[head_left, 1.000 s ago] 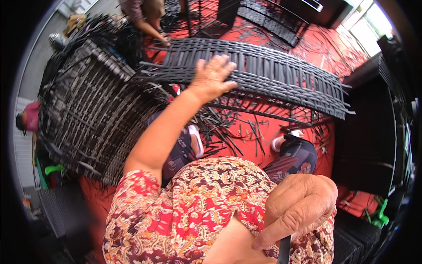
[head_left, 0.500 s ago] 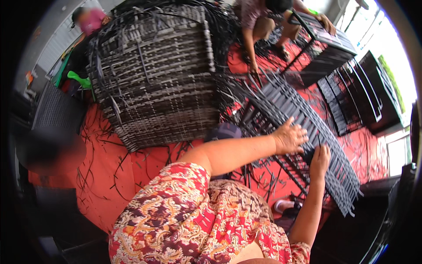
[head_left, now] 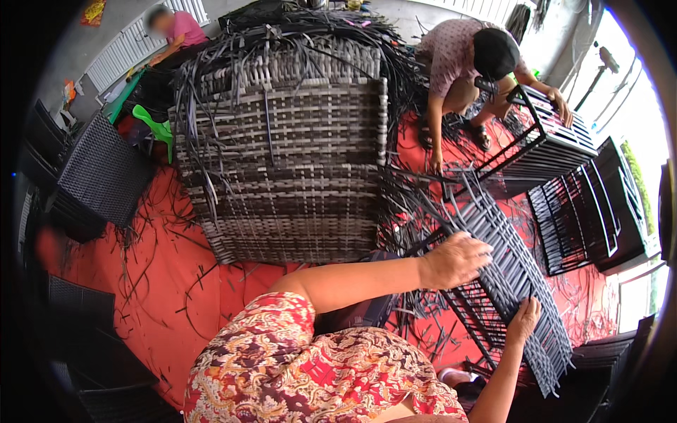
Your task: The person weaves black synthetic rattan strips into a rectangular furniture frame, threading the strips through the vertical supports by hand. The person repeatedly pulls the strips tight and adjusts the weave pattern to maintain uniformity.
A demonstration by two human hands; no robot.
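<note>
A dark grey, half-woven furniture panel point(head_left: 509, 247) with rows of slats and loose strip ends lies slanted before me on the right. My left hand point(head_left: 455, 261) is over its left edge, fingers curled in; what they hold, if anything, is too small to make out. Lower down on the panel's face, my right hand point(head_left: 524, 321) is closed, its fingertips pinching a thin dark weaving strip point(head_left: 530, 289) against the slats. Below the panel's left side, a black slatted frame point(head_left: 469, 317) shows.
A big grey woven piece point(head_left: 289, 162) stands left of centre under heaps of loose strips. A co-worker point(head_left: 465, 70) crouches at the far right beside a black frame point(head_left: 546, 151). Another person point(head_left: 180, 32) sits far left near a green chair point(head_left: 155, 127). Strip scraps litter the red floor point(head_left: 169, 282).
My view has shifted, so the scene sits lower and further right. My left hand has drawn back toward the panel's left edge and its spread fingers have curled. My right hand stays on the panel.
</note>
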